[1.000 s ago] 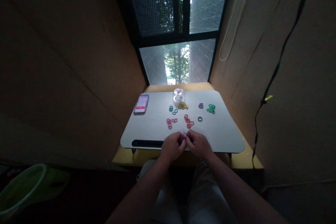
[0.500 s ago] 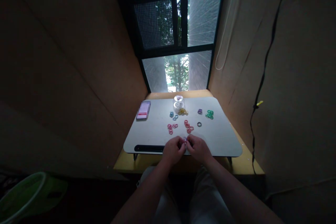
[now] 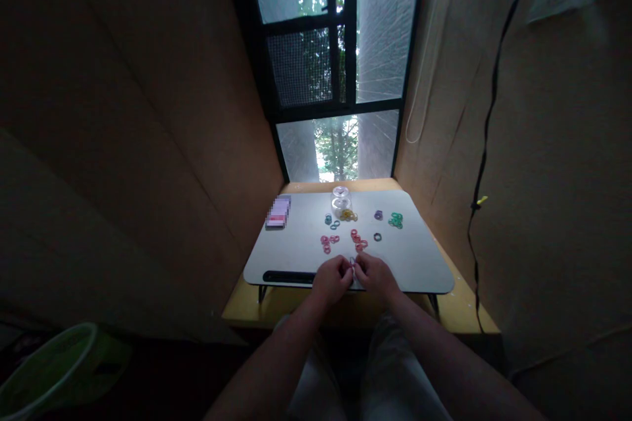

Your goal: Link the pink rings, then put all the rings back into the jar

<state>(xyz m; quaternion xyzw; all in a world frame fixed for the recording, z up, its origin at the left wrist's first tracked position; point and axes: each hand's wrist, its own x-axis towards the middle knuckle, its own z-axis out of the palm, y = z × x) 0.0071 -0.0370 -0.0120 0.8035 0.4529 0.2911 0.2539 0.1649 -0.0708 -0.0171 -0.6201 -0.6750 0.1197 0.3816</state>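
The left hand [image 3: 332, 279] and the right hand [image 3: 377, 276] are close together, low in the middle of the frame, over the front edge of a white table [image 3: 291, 260]. Both hands have their fingers curled in, and their fingertips pinch a small pale thing [image 3: 352, 262] between them. It is too tiny to tell its shape.

Just above the hands in the frame, red rings [image 3: 357, 237] lie in a bunch, with pink rings [image 3: 326, 241] to the left of them. One dark ring [image 3: 374, 237] sits alone to the right. Farther up, blue rings [image 3: 328, 218] are left of the middle. Yellow rings [image 3: 348, 215] are by the bottom of a clear jar [image 3: 340, 198]. Purple rings [image 3: 378, 215] and green rings [image 3: 395, 220] are off to the right.

A phone [image 3: 279, 212] lies at the table's upper left corner. A big window [image 3: 353, 107] fills the top middle of the frame. A green basket [image 3: 99, 362] is at the lower left, and a black cord [image 3: 486, 145] hangs on the right.
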